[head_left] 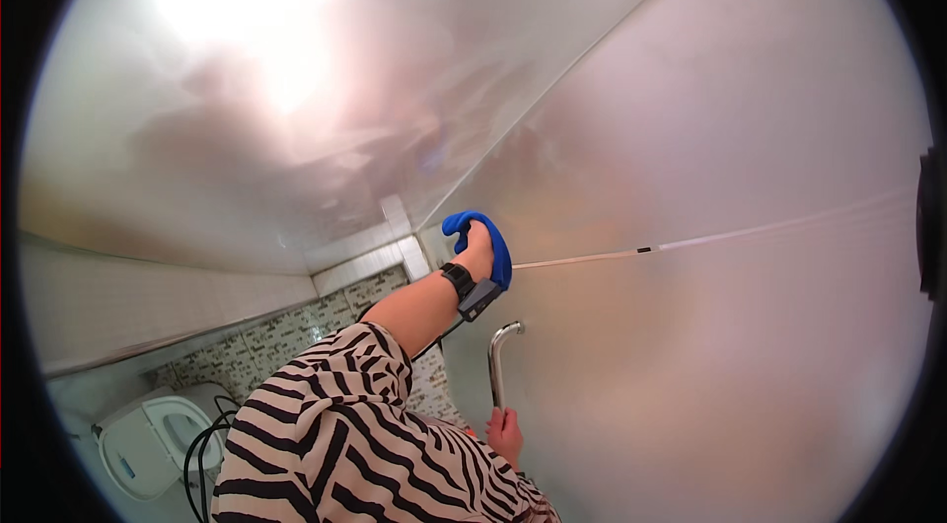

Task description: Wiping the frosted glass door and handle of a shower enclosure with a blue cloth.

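My left hand [479, 249] reaches forward with a blue cloth [501, 255] wrapped about its fingers. The cloth lies at a frosted panel [612, 365], near the corner where it meets another glossy panel [326, 158]; whether it presses on the surface I cannot tell. Most of the left fingers are hidden by the cloth. Lower down, my right hand [505, 436] is closed round the lower end of a curved metal handle [496, 365] fixed to the frosted panel. A black strap with a grey device [477, 298] sits on my left wrist.
A thin pale strip [582, 259] with a small dark piece crosses the frosted panel. At the lower left stands a white container [148, 444] with a loop-shaped part, beside black cables [197, 454]. Mosaic tiles [286, 331] cover a surface behind my left arm.
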